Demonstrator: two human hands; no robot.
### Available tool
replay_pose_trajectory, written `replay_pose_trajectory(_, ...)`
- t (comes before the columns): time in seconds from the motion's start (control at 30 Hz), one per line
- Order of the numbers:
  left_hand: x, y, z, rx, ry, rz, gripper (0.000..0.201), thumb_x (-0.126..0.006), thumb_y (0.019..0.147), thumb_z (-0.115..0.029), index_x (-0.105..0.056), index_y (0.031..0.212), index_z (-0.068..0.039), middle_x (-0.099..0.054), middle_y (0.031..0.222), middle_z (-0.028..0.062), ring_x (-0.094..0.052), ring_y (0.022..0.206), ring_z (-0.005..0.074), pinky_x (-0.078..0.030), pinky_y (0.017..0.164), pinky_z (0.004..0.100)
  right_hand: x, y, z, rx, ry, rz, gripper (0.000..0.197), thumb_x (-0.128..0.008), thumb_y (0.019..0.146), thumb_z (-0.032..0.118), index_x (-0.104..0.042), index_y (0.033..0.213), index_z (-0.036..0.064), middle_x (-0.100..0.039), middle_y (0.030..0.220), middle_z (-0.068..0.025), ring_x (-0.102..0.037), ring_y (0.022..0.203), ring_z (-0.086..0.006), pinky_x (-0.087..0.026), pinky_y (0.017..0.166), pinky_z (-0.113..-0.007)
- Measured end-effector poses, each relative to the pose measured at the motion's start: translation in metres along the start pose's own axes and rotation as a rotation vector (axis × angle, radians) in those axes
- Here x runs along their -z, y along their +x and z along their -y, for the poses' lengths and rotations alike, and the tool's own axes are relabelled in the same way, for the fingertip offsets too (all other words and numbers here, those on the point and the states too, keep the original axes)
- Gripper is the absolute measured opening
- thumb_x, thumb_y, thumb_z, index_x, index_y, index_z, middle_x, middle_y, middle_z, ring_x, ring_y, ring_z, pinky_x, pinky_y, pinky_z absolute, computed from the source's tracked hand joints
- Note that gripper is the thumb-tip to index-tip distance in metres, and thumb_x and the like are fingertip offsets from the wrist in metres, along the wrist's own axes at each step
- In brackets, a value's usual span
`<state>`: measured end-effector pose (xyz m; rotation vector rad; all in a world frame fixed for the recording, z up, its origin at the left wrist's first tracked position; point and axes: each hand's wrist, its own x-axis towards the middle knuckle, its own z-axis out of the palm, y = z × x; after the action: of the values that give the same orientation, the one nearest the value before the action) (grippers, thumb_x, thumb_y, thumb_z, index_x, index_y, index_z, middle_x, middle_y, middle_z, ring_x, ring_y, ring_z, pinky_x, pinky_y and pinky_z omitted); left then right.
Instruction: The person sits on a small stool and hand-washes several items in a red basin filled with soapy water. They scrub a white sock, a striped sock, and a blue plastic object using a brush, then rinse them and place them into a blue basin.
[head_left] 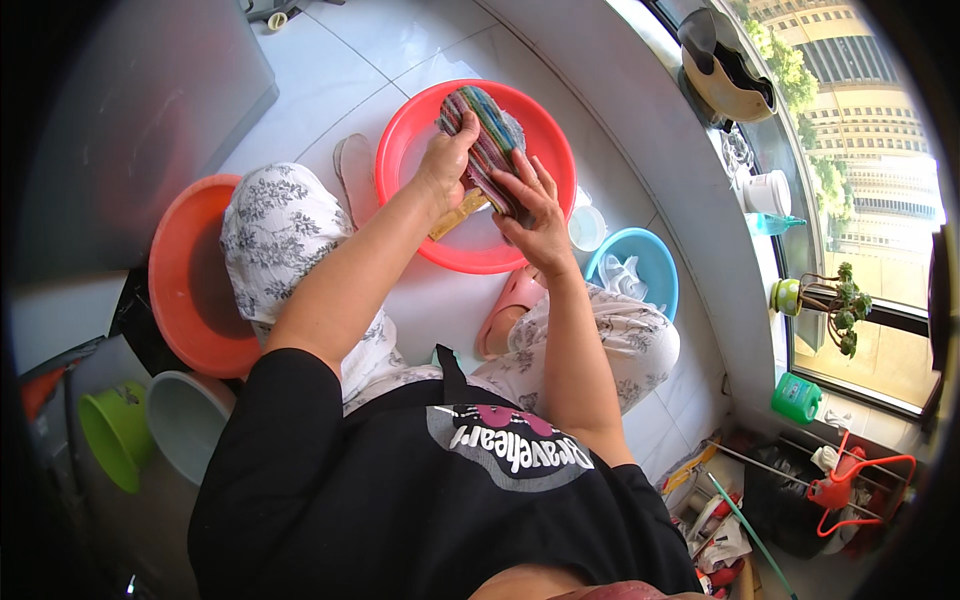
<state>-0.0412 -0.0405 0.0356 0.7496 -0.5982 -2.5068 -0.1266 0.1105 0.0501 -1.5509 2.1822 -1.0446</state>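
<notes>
A striped, many-coloured cloth (487, 140) is held up over a big red basin (540, 130) on the tiled floor. My left hand (447, 160) grips its upper left part and also holds a yellowish wooden-looking handle (458, 214) that pokes out below the palm. My right hand (535, 215) clasps the cloth's lower right edge, fingers spread along it. Both forearms reach forward over my knees, which are in white floral trousers.
An orange basin (185, 290) stands at my left, with a grey basin (185, 425) and a green one (112, 432) nearer. At the right sit a blue basin with white cloth (640, 268), a white cup (587, 228) and a pink slipper (508, 310). A window sill holds bottles and a plant (830, 300).
</notes>
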Motion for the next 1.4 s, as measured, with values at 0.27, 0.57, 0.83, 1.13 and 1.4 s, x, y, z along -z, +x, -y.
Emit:
replay_pose_trajectory(0.27, -0.005, -0.003, 0.008, -0.076, 0.127, -0.064, 0.054, -0.059, 0.087, -0.053, -0.058, 0.103, -0.001, -0.064, 0.091, 0.0087, -0.066, 0.08, 0.0196, -0.056, 0.07, 0.0372, -0.009, -0.003, -0.014, -0.412, 1.159, -0.094, 0.09, -0.075, 0.076, 0.015, -0.022, 0.148, 0.0031, -0.045, 0.135, -0.0137, -0.048, 0.12, -0.0196, -0.038, 0.101, -0.032)
replay_pose_trajectory(0.57, -0.011, -0.013, 0.03, -0.165, 0.158, -0.011, 0.027, -0.067, 0.089, -0.03, -0.063, 0.094, -0.004, -0.065, 0.089, 0.0057, -0.063, 0.076, 0.0131, -0.052, 0.065, 0.0295, -0.01, 0.0, -0.02, -0.519, 0.79, -0.086, 0.03, -0.073, 0.082, 0.014, -0.061, 0.107, 0.0001, -0.065, 0.085, -0.0022, -0.059, 0.075, -0.0081, -0.049, 0.068, -0.025)
replay_pose_trajectory(0.83, -0.004, 0.003, -0.003, -0.369, 0.359, 0.056, 0.029, -0.068, 0.082, 0.0, -0.06, 0.109, -0.003, -0.066, 0.102, 0.0068, -0.063, 0.09, 0.0139, -0.052, 0.083, 0.0286, -0.008, -0.001, -0.022, -0.579, 0.889, 0.016, 0.022, -0.062, 0.091, 0.012, -0.061, 0.109, -0.0003, -0.067, 0.088, -0.0041, -0.062, 0.074, -0.0097, -0.052, 0.069, -0.026)
replay_pose_trajectory(1.13, 0.002, 0.016, -0.009, -0.744, 1.076, 0.017, 0.025, -0.076, 0.075, -0.005, -0.061, 0.094, 0.0, -0.063, 0.091, 0.0055, -0.06, 0.079, 0.0101, -0.05, 0.072, 0.027, 0.002, 0.003, -0.025, -0.628, 0.452, 0.126, 0.028, -0.07, 0.085, 0.017, -0.065, 0.106, -0.001, -0.068, 0.084, -0.0053, -0.062, 0.072, -0.0104, -0.052, 0.068, -0.027)
replay_pose_trajectory(1.4, -0.005, 0.009, -0.022, -0.74, 1.042, -0.229, 0.031, -0.075, 0.079, -0.022, -0.052, 0.076, -0.002, -0.055, 0.065, 0.006, -0.052, 0.058, 0.0141, -0.046, 0.055, 0.0306, 0.002, -0.004, -0.024, -0.569, 0.711, 0.2, 0.032, -0.077, 0.076, 0.01, -0.064, 0.103, -0.0001, -0.067, 0.088, -0.006, -0.063, 0.073, -0.0132, -0.052, 0.073, -0.029)
